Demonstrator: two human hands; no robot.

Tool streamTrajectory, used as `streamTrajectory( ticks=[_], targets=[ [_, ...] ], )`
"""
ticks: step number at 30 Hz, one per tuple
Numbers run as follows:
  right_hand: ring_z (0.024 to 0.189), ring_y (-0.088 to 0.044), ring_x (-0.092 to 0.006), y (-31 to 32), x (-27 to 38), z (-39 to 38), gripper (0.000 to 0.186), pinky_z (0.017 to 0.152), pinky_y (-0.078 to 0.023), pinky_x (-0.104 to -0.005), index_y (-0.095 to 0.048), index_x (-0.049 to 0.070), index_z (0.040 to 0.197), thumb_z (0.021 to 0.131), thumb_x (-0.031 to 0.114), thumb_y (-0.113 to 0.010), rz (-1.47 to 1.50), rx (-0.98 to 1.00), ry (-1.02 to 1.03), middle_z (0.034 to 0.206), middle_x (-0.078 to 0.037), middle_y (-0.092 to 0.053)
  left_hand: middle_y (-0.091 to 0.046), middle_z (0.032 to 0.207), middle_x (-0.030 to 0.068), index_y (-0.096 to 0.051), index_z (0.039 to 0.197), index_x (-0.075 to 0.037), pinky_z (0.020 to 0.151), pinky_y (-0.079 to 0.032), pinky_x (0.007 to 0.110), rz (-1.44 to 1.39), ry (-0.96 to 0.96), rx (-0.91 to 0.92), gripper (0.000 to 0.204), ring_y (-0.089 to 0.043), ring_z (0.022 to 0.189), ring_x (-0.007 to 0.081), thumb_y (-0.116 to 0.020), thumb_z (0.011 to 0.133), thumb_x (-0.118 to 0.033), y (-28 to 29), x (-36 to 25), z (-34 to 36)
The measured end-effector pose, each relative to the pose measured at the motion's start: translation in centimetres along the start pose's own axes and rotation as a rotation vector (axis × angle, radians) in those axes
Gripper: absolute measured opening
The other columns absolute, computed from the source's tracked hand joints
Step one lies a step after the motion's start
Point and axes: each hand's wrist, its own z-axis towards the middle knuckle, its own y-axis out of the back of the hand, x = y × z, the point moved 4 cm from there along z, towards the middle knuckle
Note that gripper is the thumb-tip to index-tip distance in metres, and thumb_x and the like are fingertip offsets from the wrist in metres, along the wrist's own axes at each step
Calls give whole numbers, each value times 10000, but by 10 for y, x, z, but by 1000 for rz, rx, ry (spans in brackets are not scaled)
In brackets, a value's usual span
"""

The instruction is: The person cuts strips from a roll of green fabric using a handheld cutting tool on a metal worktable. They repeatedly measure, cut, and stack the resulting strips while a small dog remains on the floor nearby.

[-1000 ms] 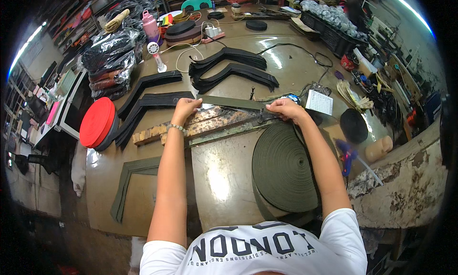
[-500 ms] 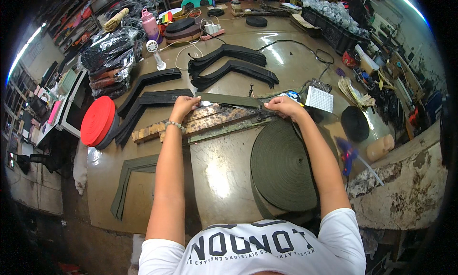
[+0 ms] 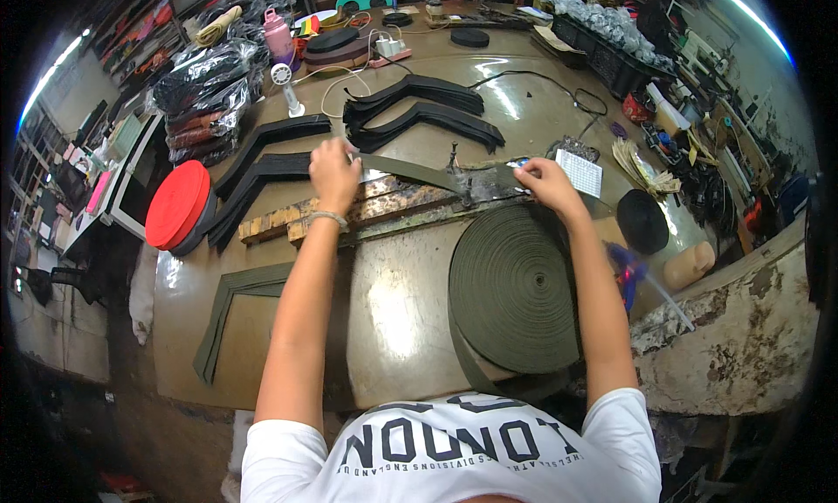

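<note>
An olive webbing strap (image 3: 408,169) stretches across a worn wooden jig (image 3: 371,213), bowed slightly upward on its left part. At the strap's left end, my left hand (image 3: 334,178) has its fingers closed on it. My right hand (image 3: 548,189) pinches the strap farther right, beyond a small dark upright post (image 3: 453,157) on the jig. A large coiled roll of olive webbing (image 3: 515,294) lies just below my right hand, beside my forearm. Left of my left forearm lies a bundle of bent olive straps (image 3: 229,315).
Bundles of black straps (image 3: 419,88) lie beyond the jig. A red webbing roll (image 3: 178,206) is at left, near a small white fan (image 3: 286,88). At right are a white gridded block (image 3: 578,173), a black roll (image 3: 642,222) and a blue glue gun (image 3: 627,272).
My left hand has moved slightly up and turned, and the strap has gone from nearly straight to bowed. My right hand has shifted to the right, away from the post.
</note>
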Motion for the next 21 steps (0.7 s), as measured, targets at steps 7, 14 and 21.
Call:
streamTrajectory(
  ticks=[7,14,21],
  targets=[
    [734,-618,-218,-5,78,-80,253,685,-479,-338,-621,21,1073,859,155,-602,4,-35,97,834,-140,-656,-587,1149,151,-547,1182,-57,998,-389,438,-140,-681,-34,398,-510,1147,315,-633,804,-144,-37,-96,-64],
    [856,-650,-268,-65,110,-113,283,772,-486,-336,-632,30,1081,848,191,-638,-114,-2,231,948,-174,-668,-600,903,106,-568,1100,-30,806,-466,379,-118,-532,27,234,-566,913,278,-533,874,-82,54,-69,-106],
    [806,-650,-332,-178,116,-109,222,744,-500,-376,-630,5,1000,837,156,-644,-12,206,260,877,-184,-667,-594,914,111,-631,1113,-69,730,-483,372,-15,138,363,284,-589,865,280,-601,875,-219,79,-9,-178]
  ],
)
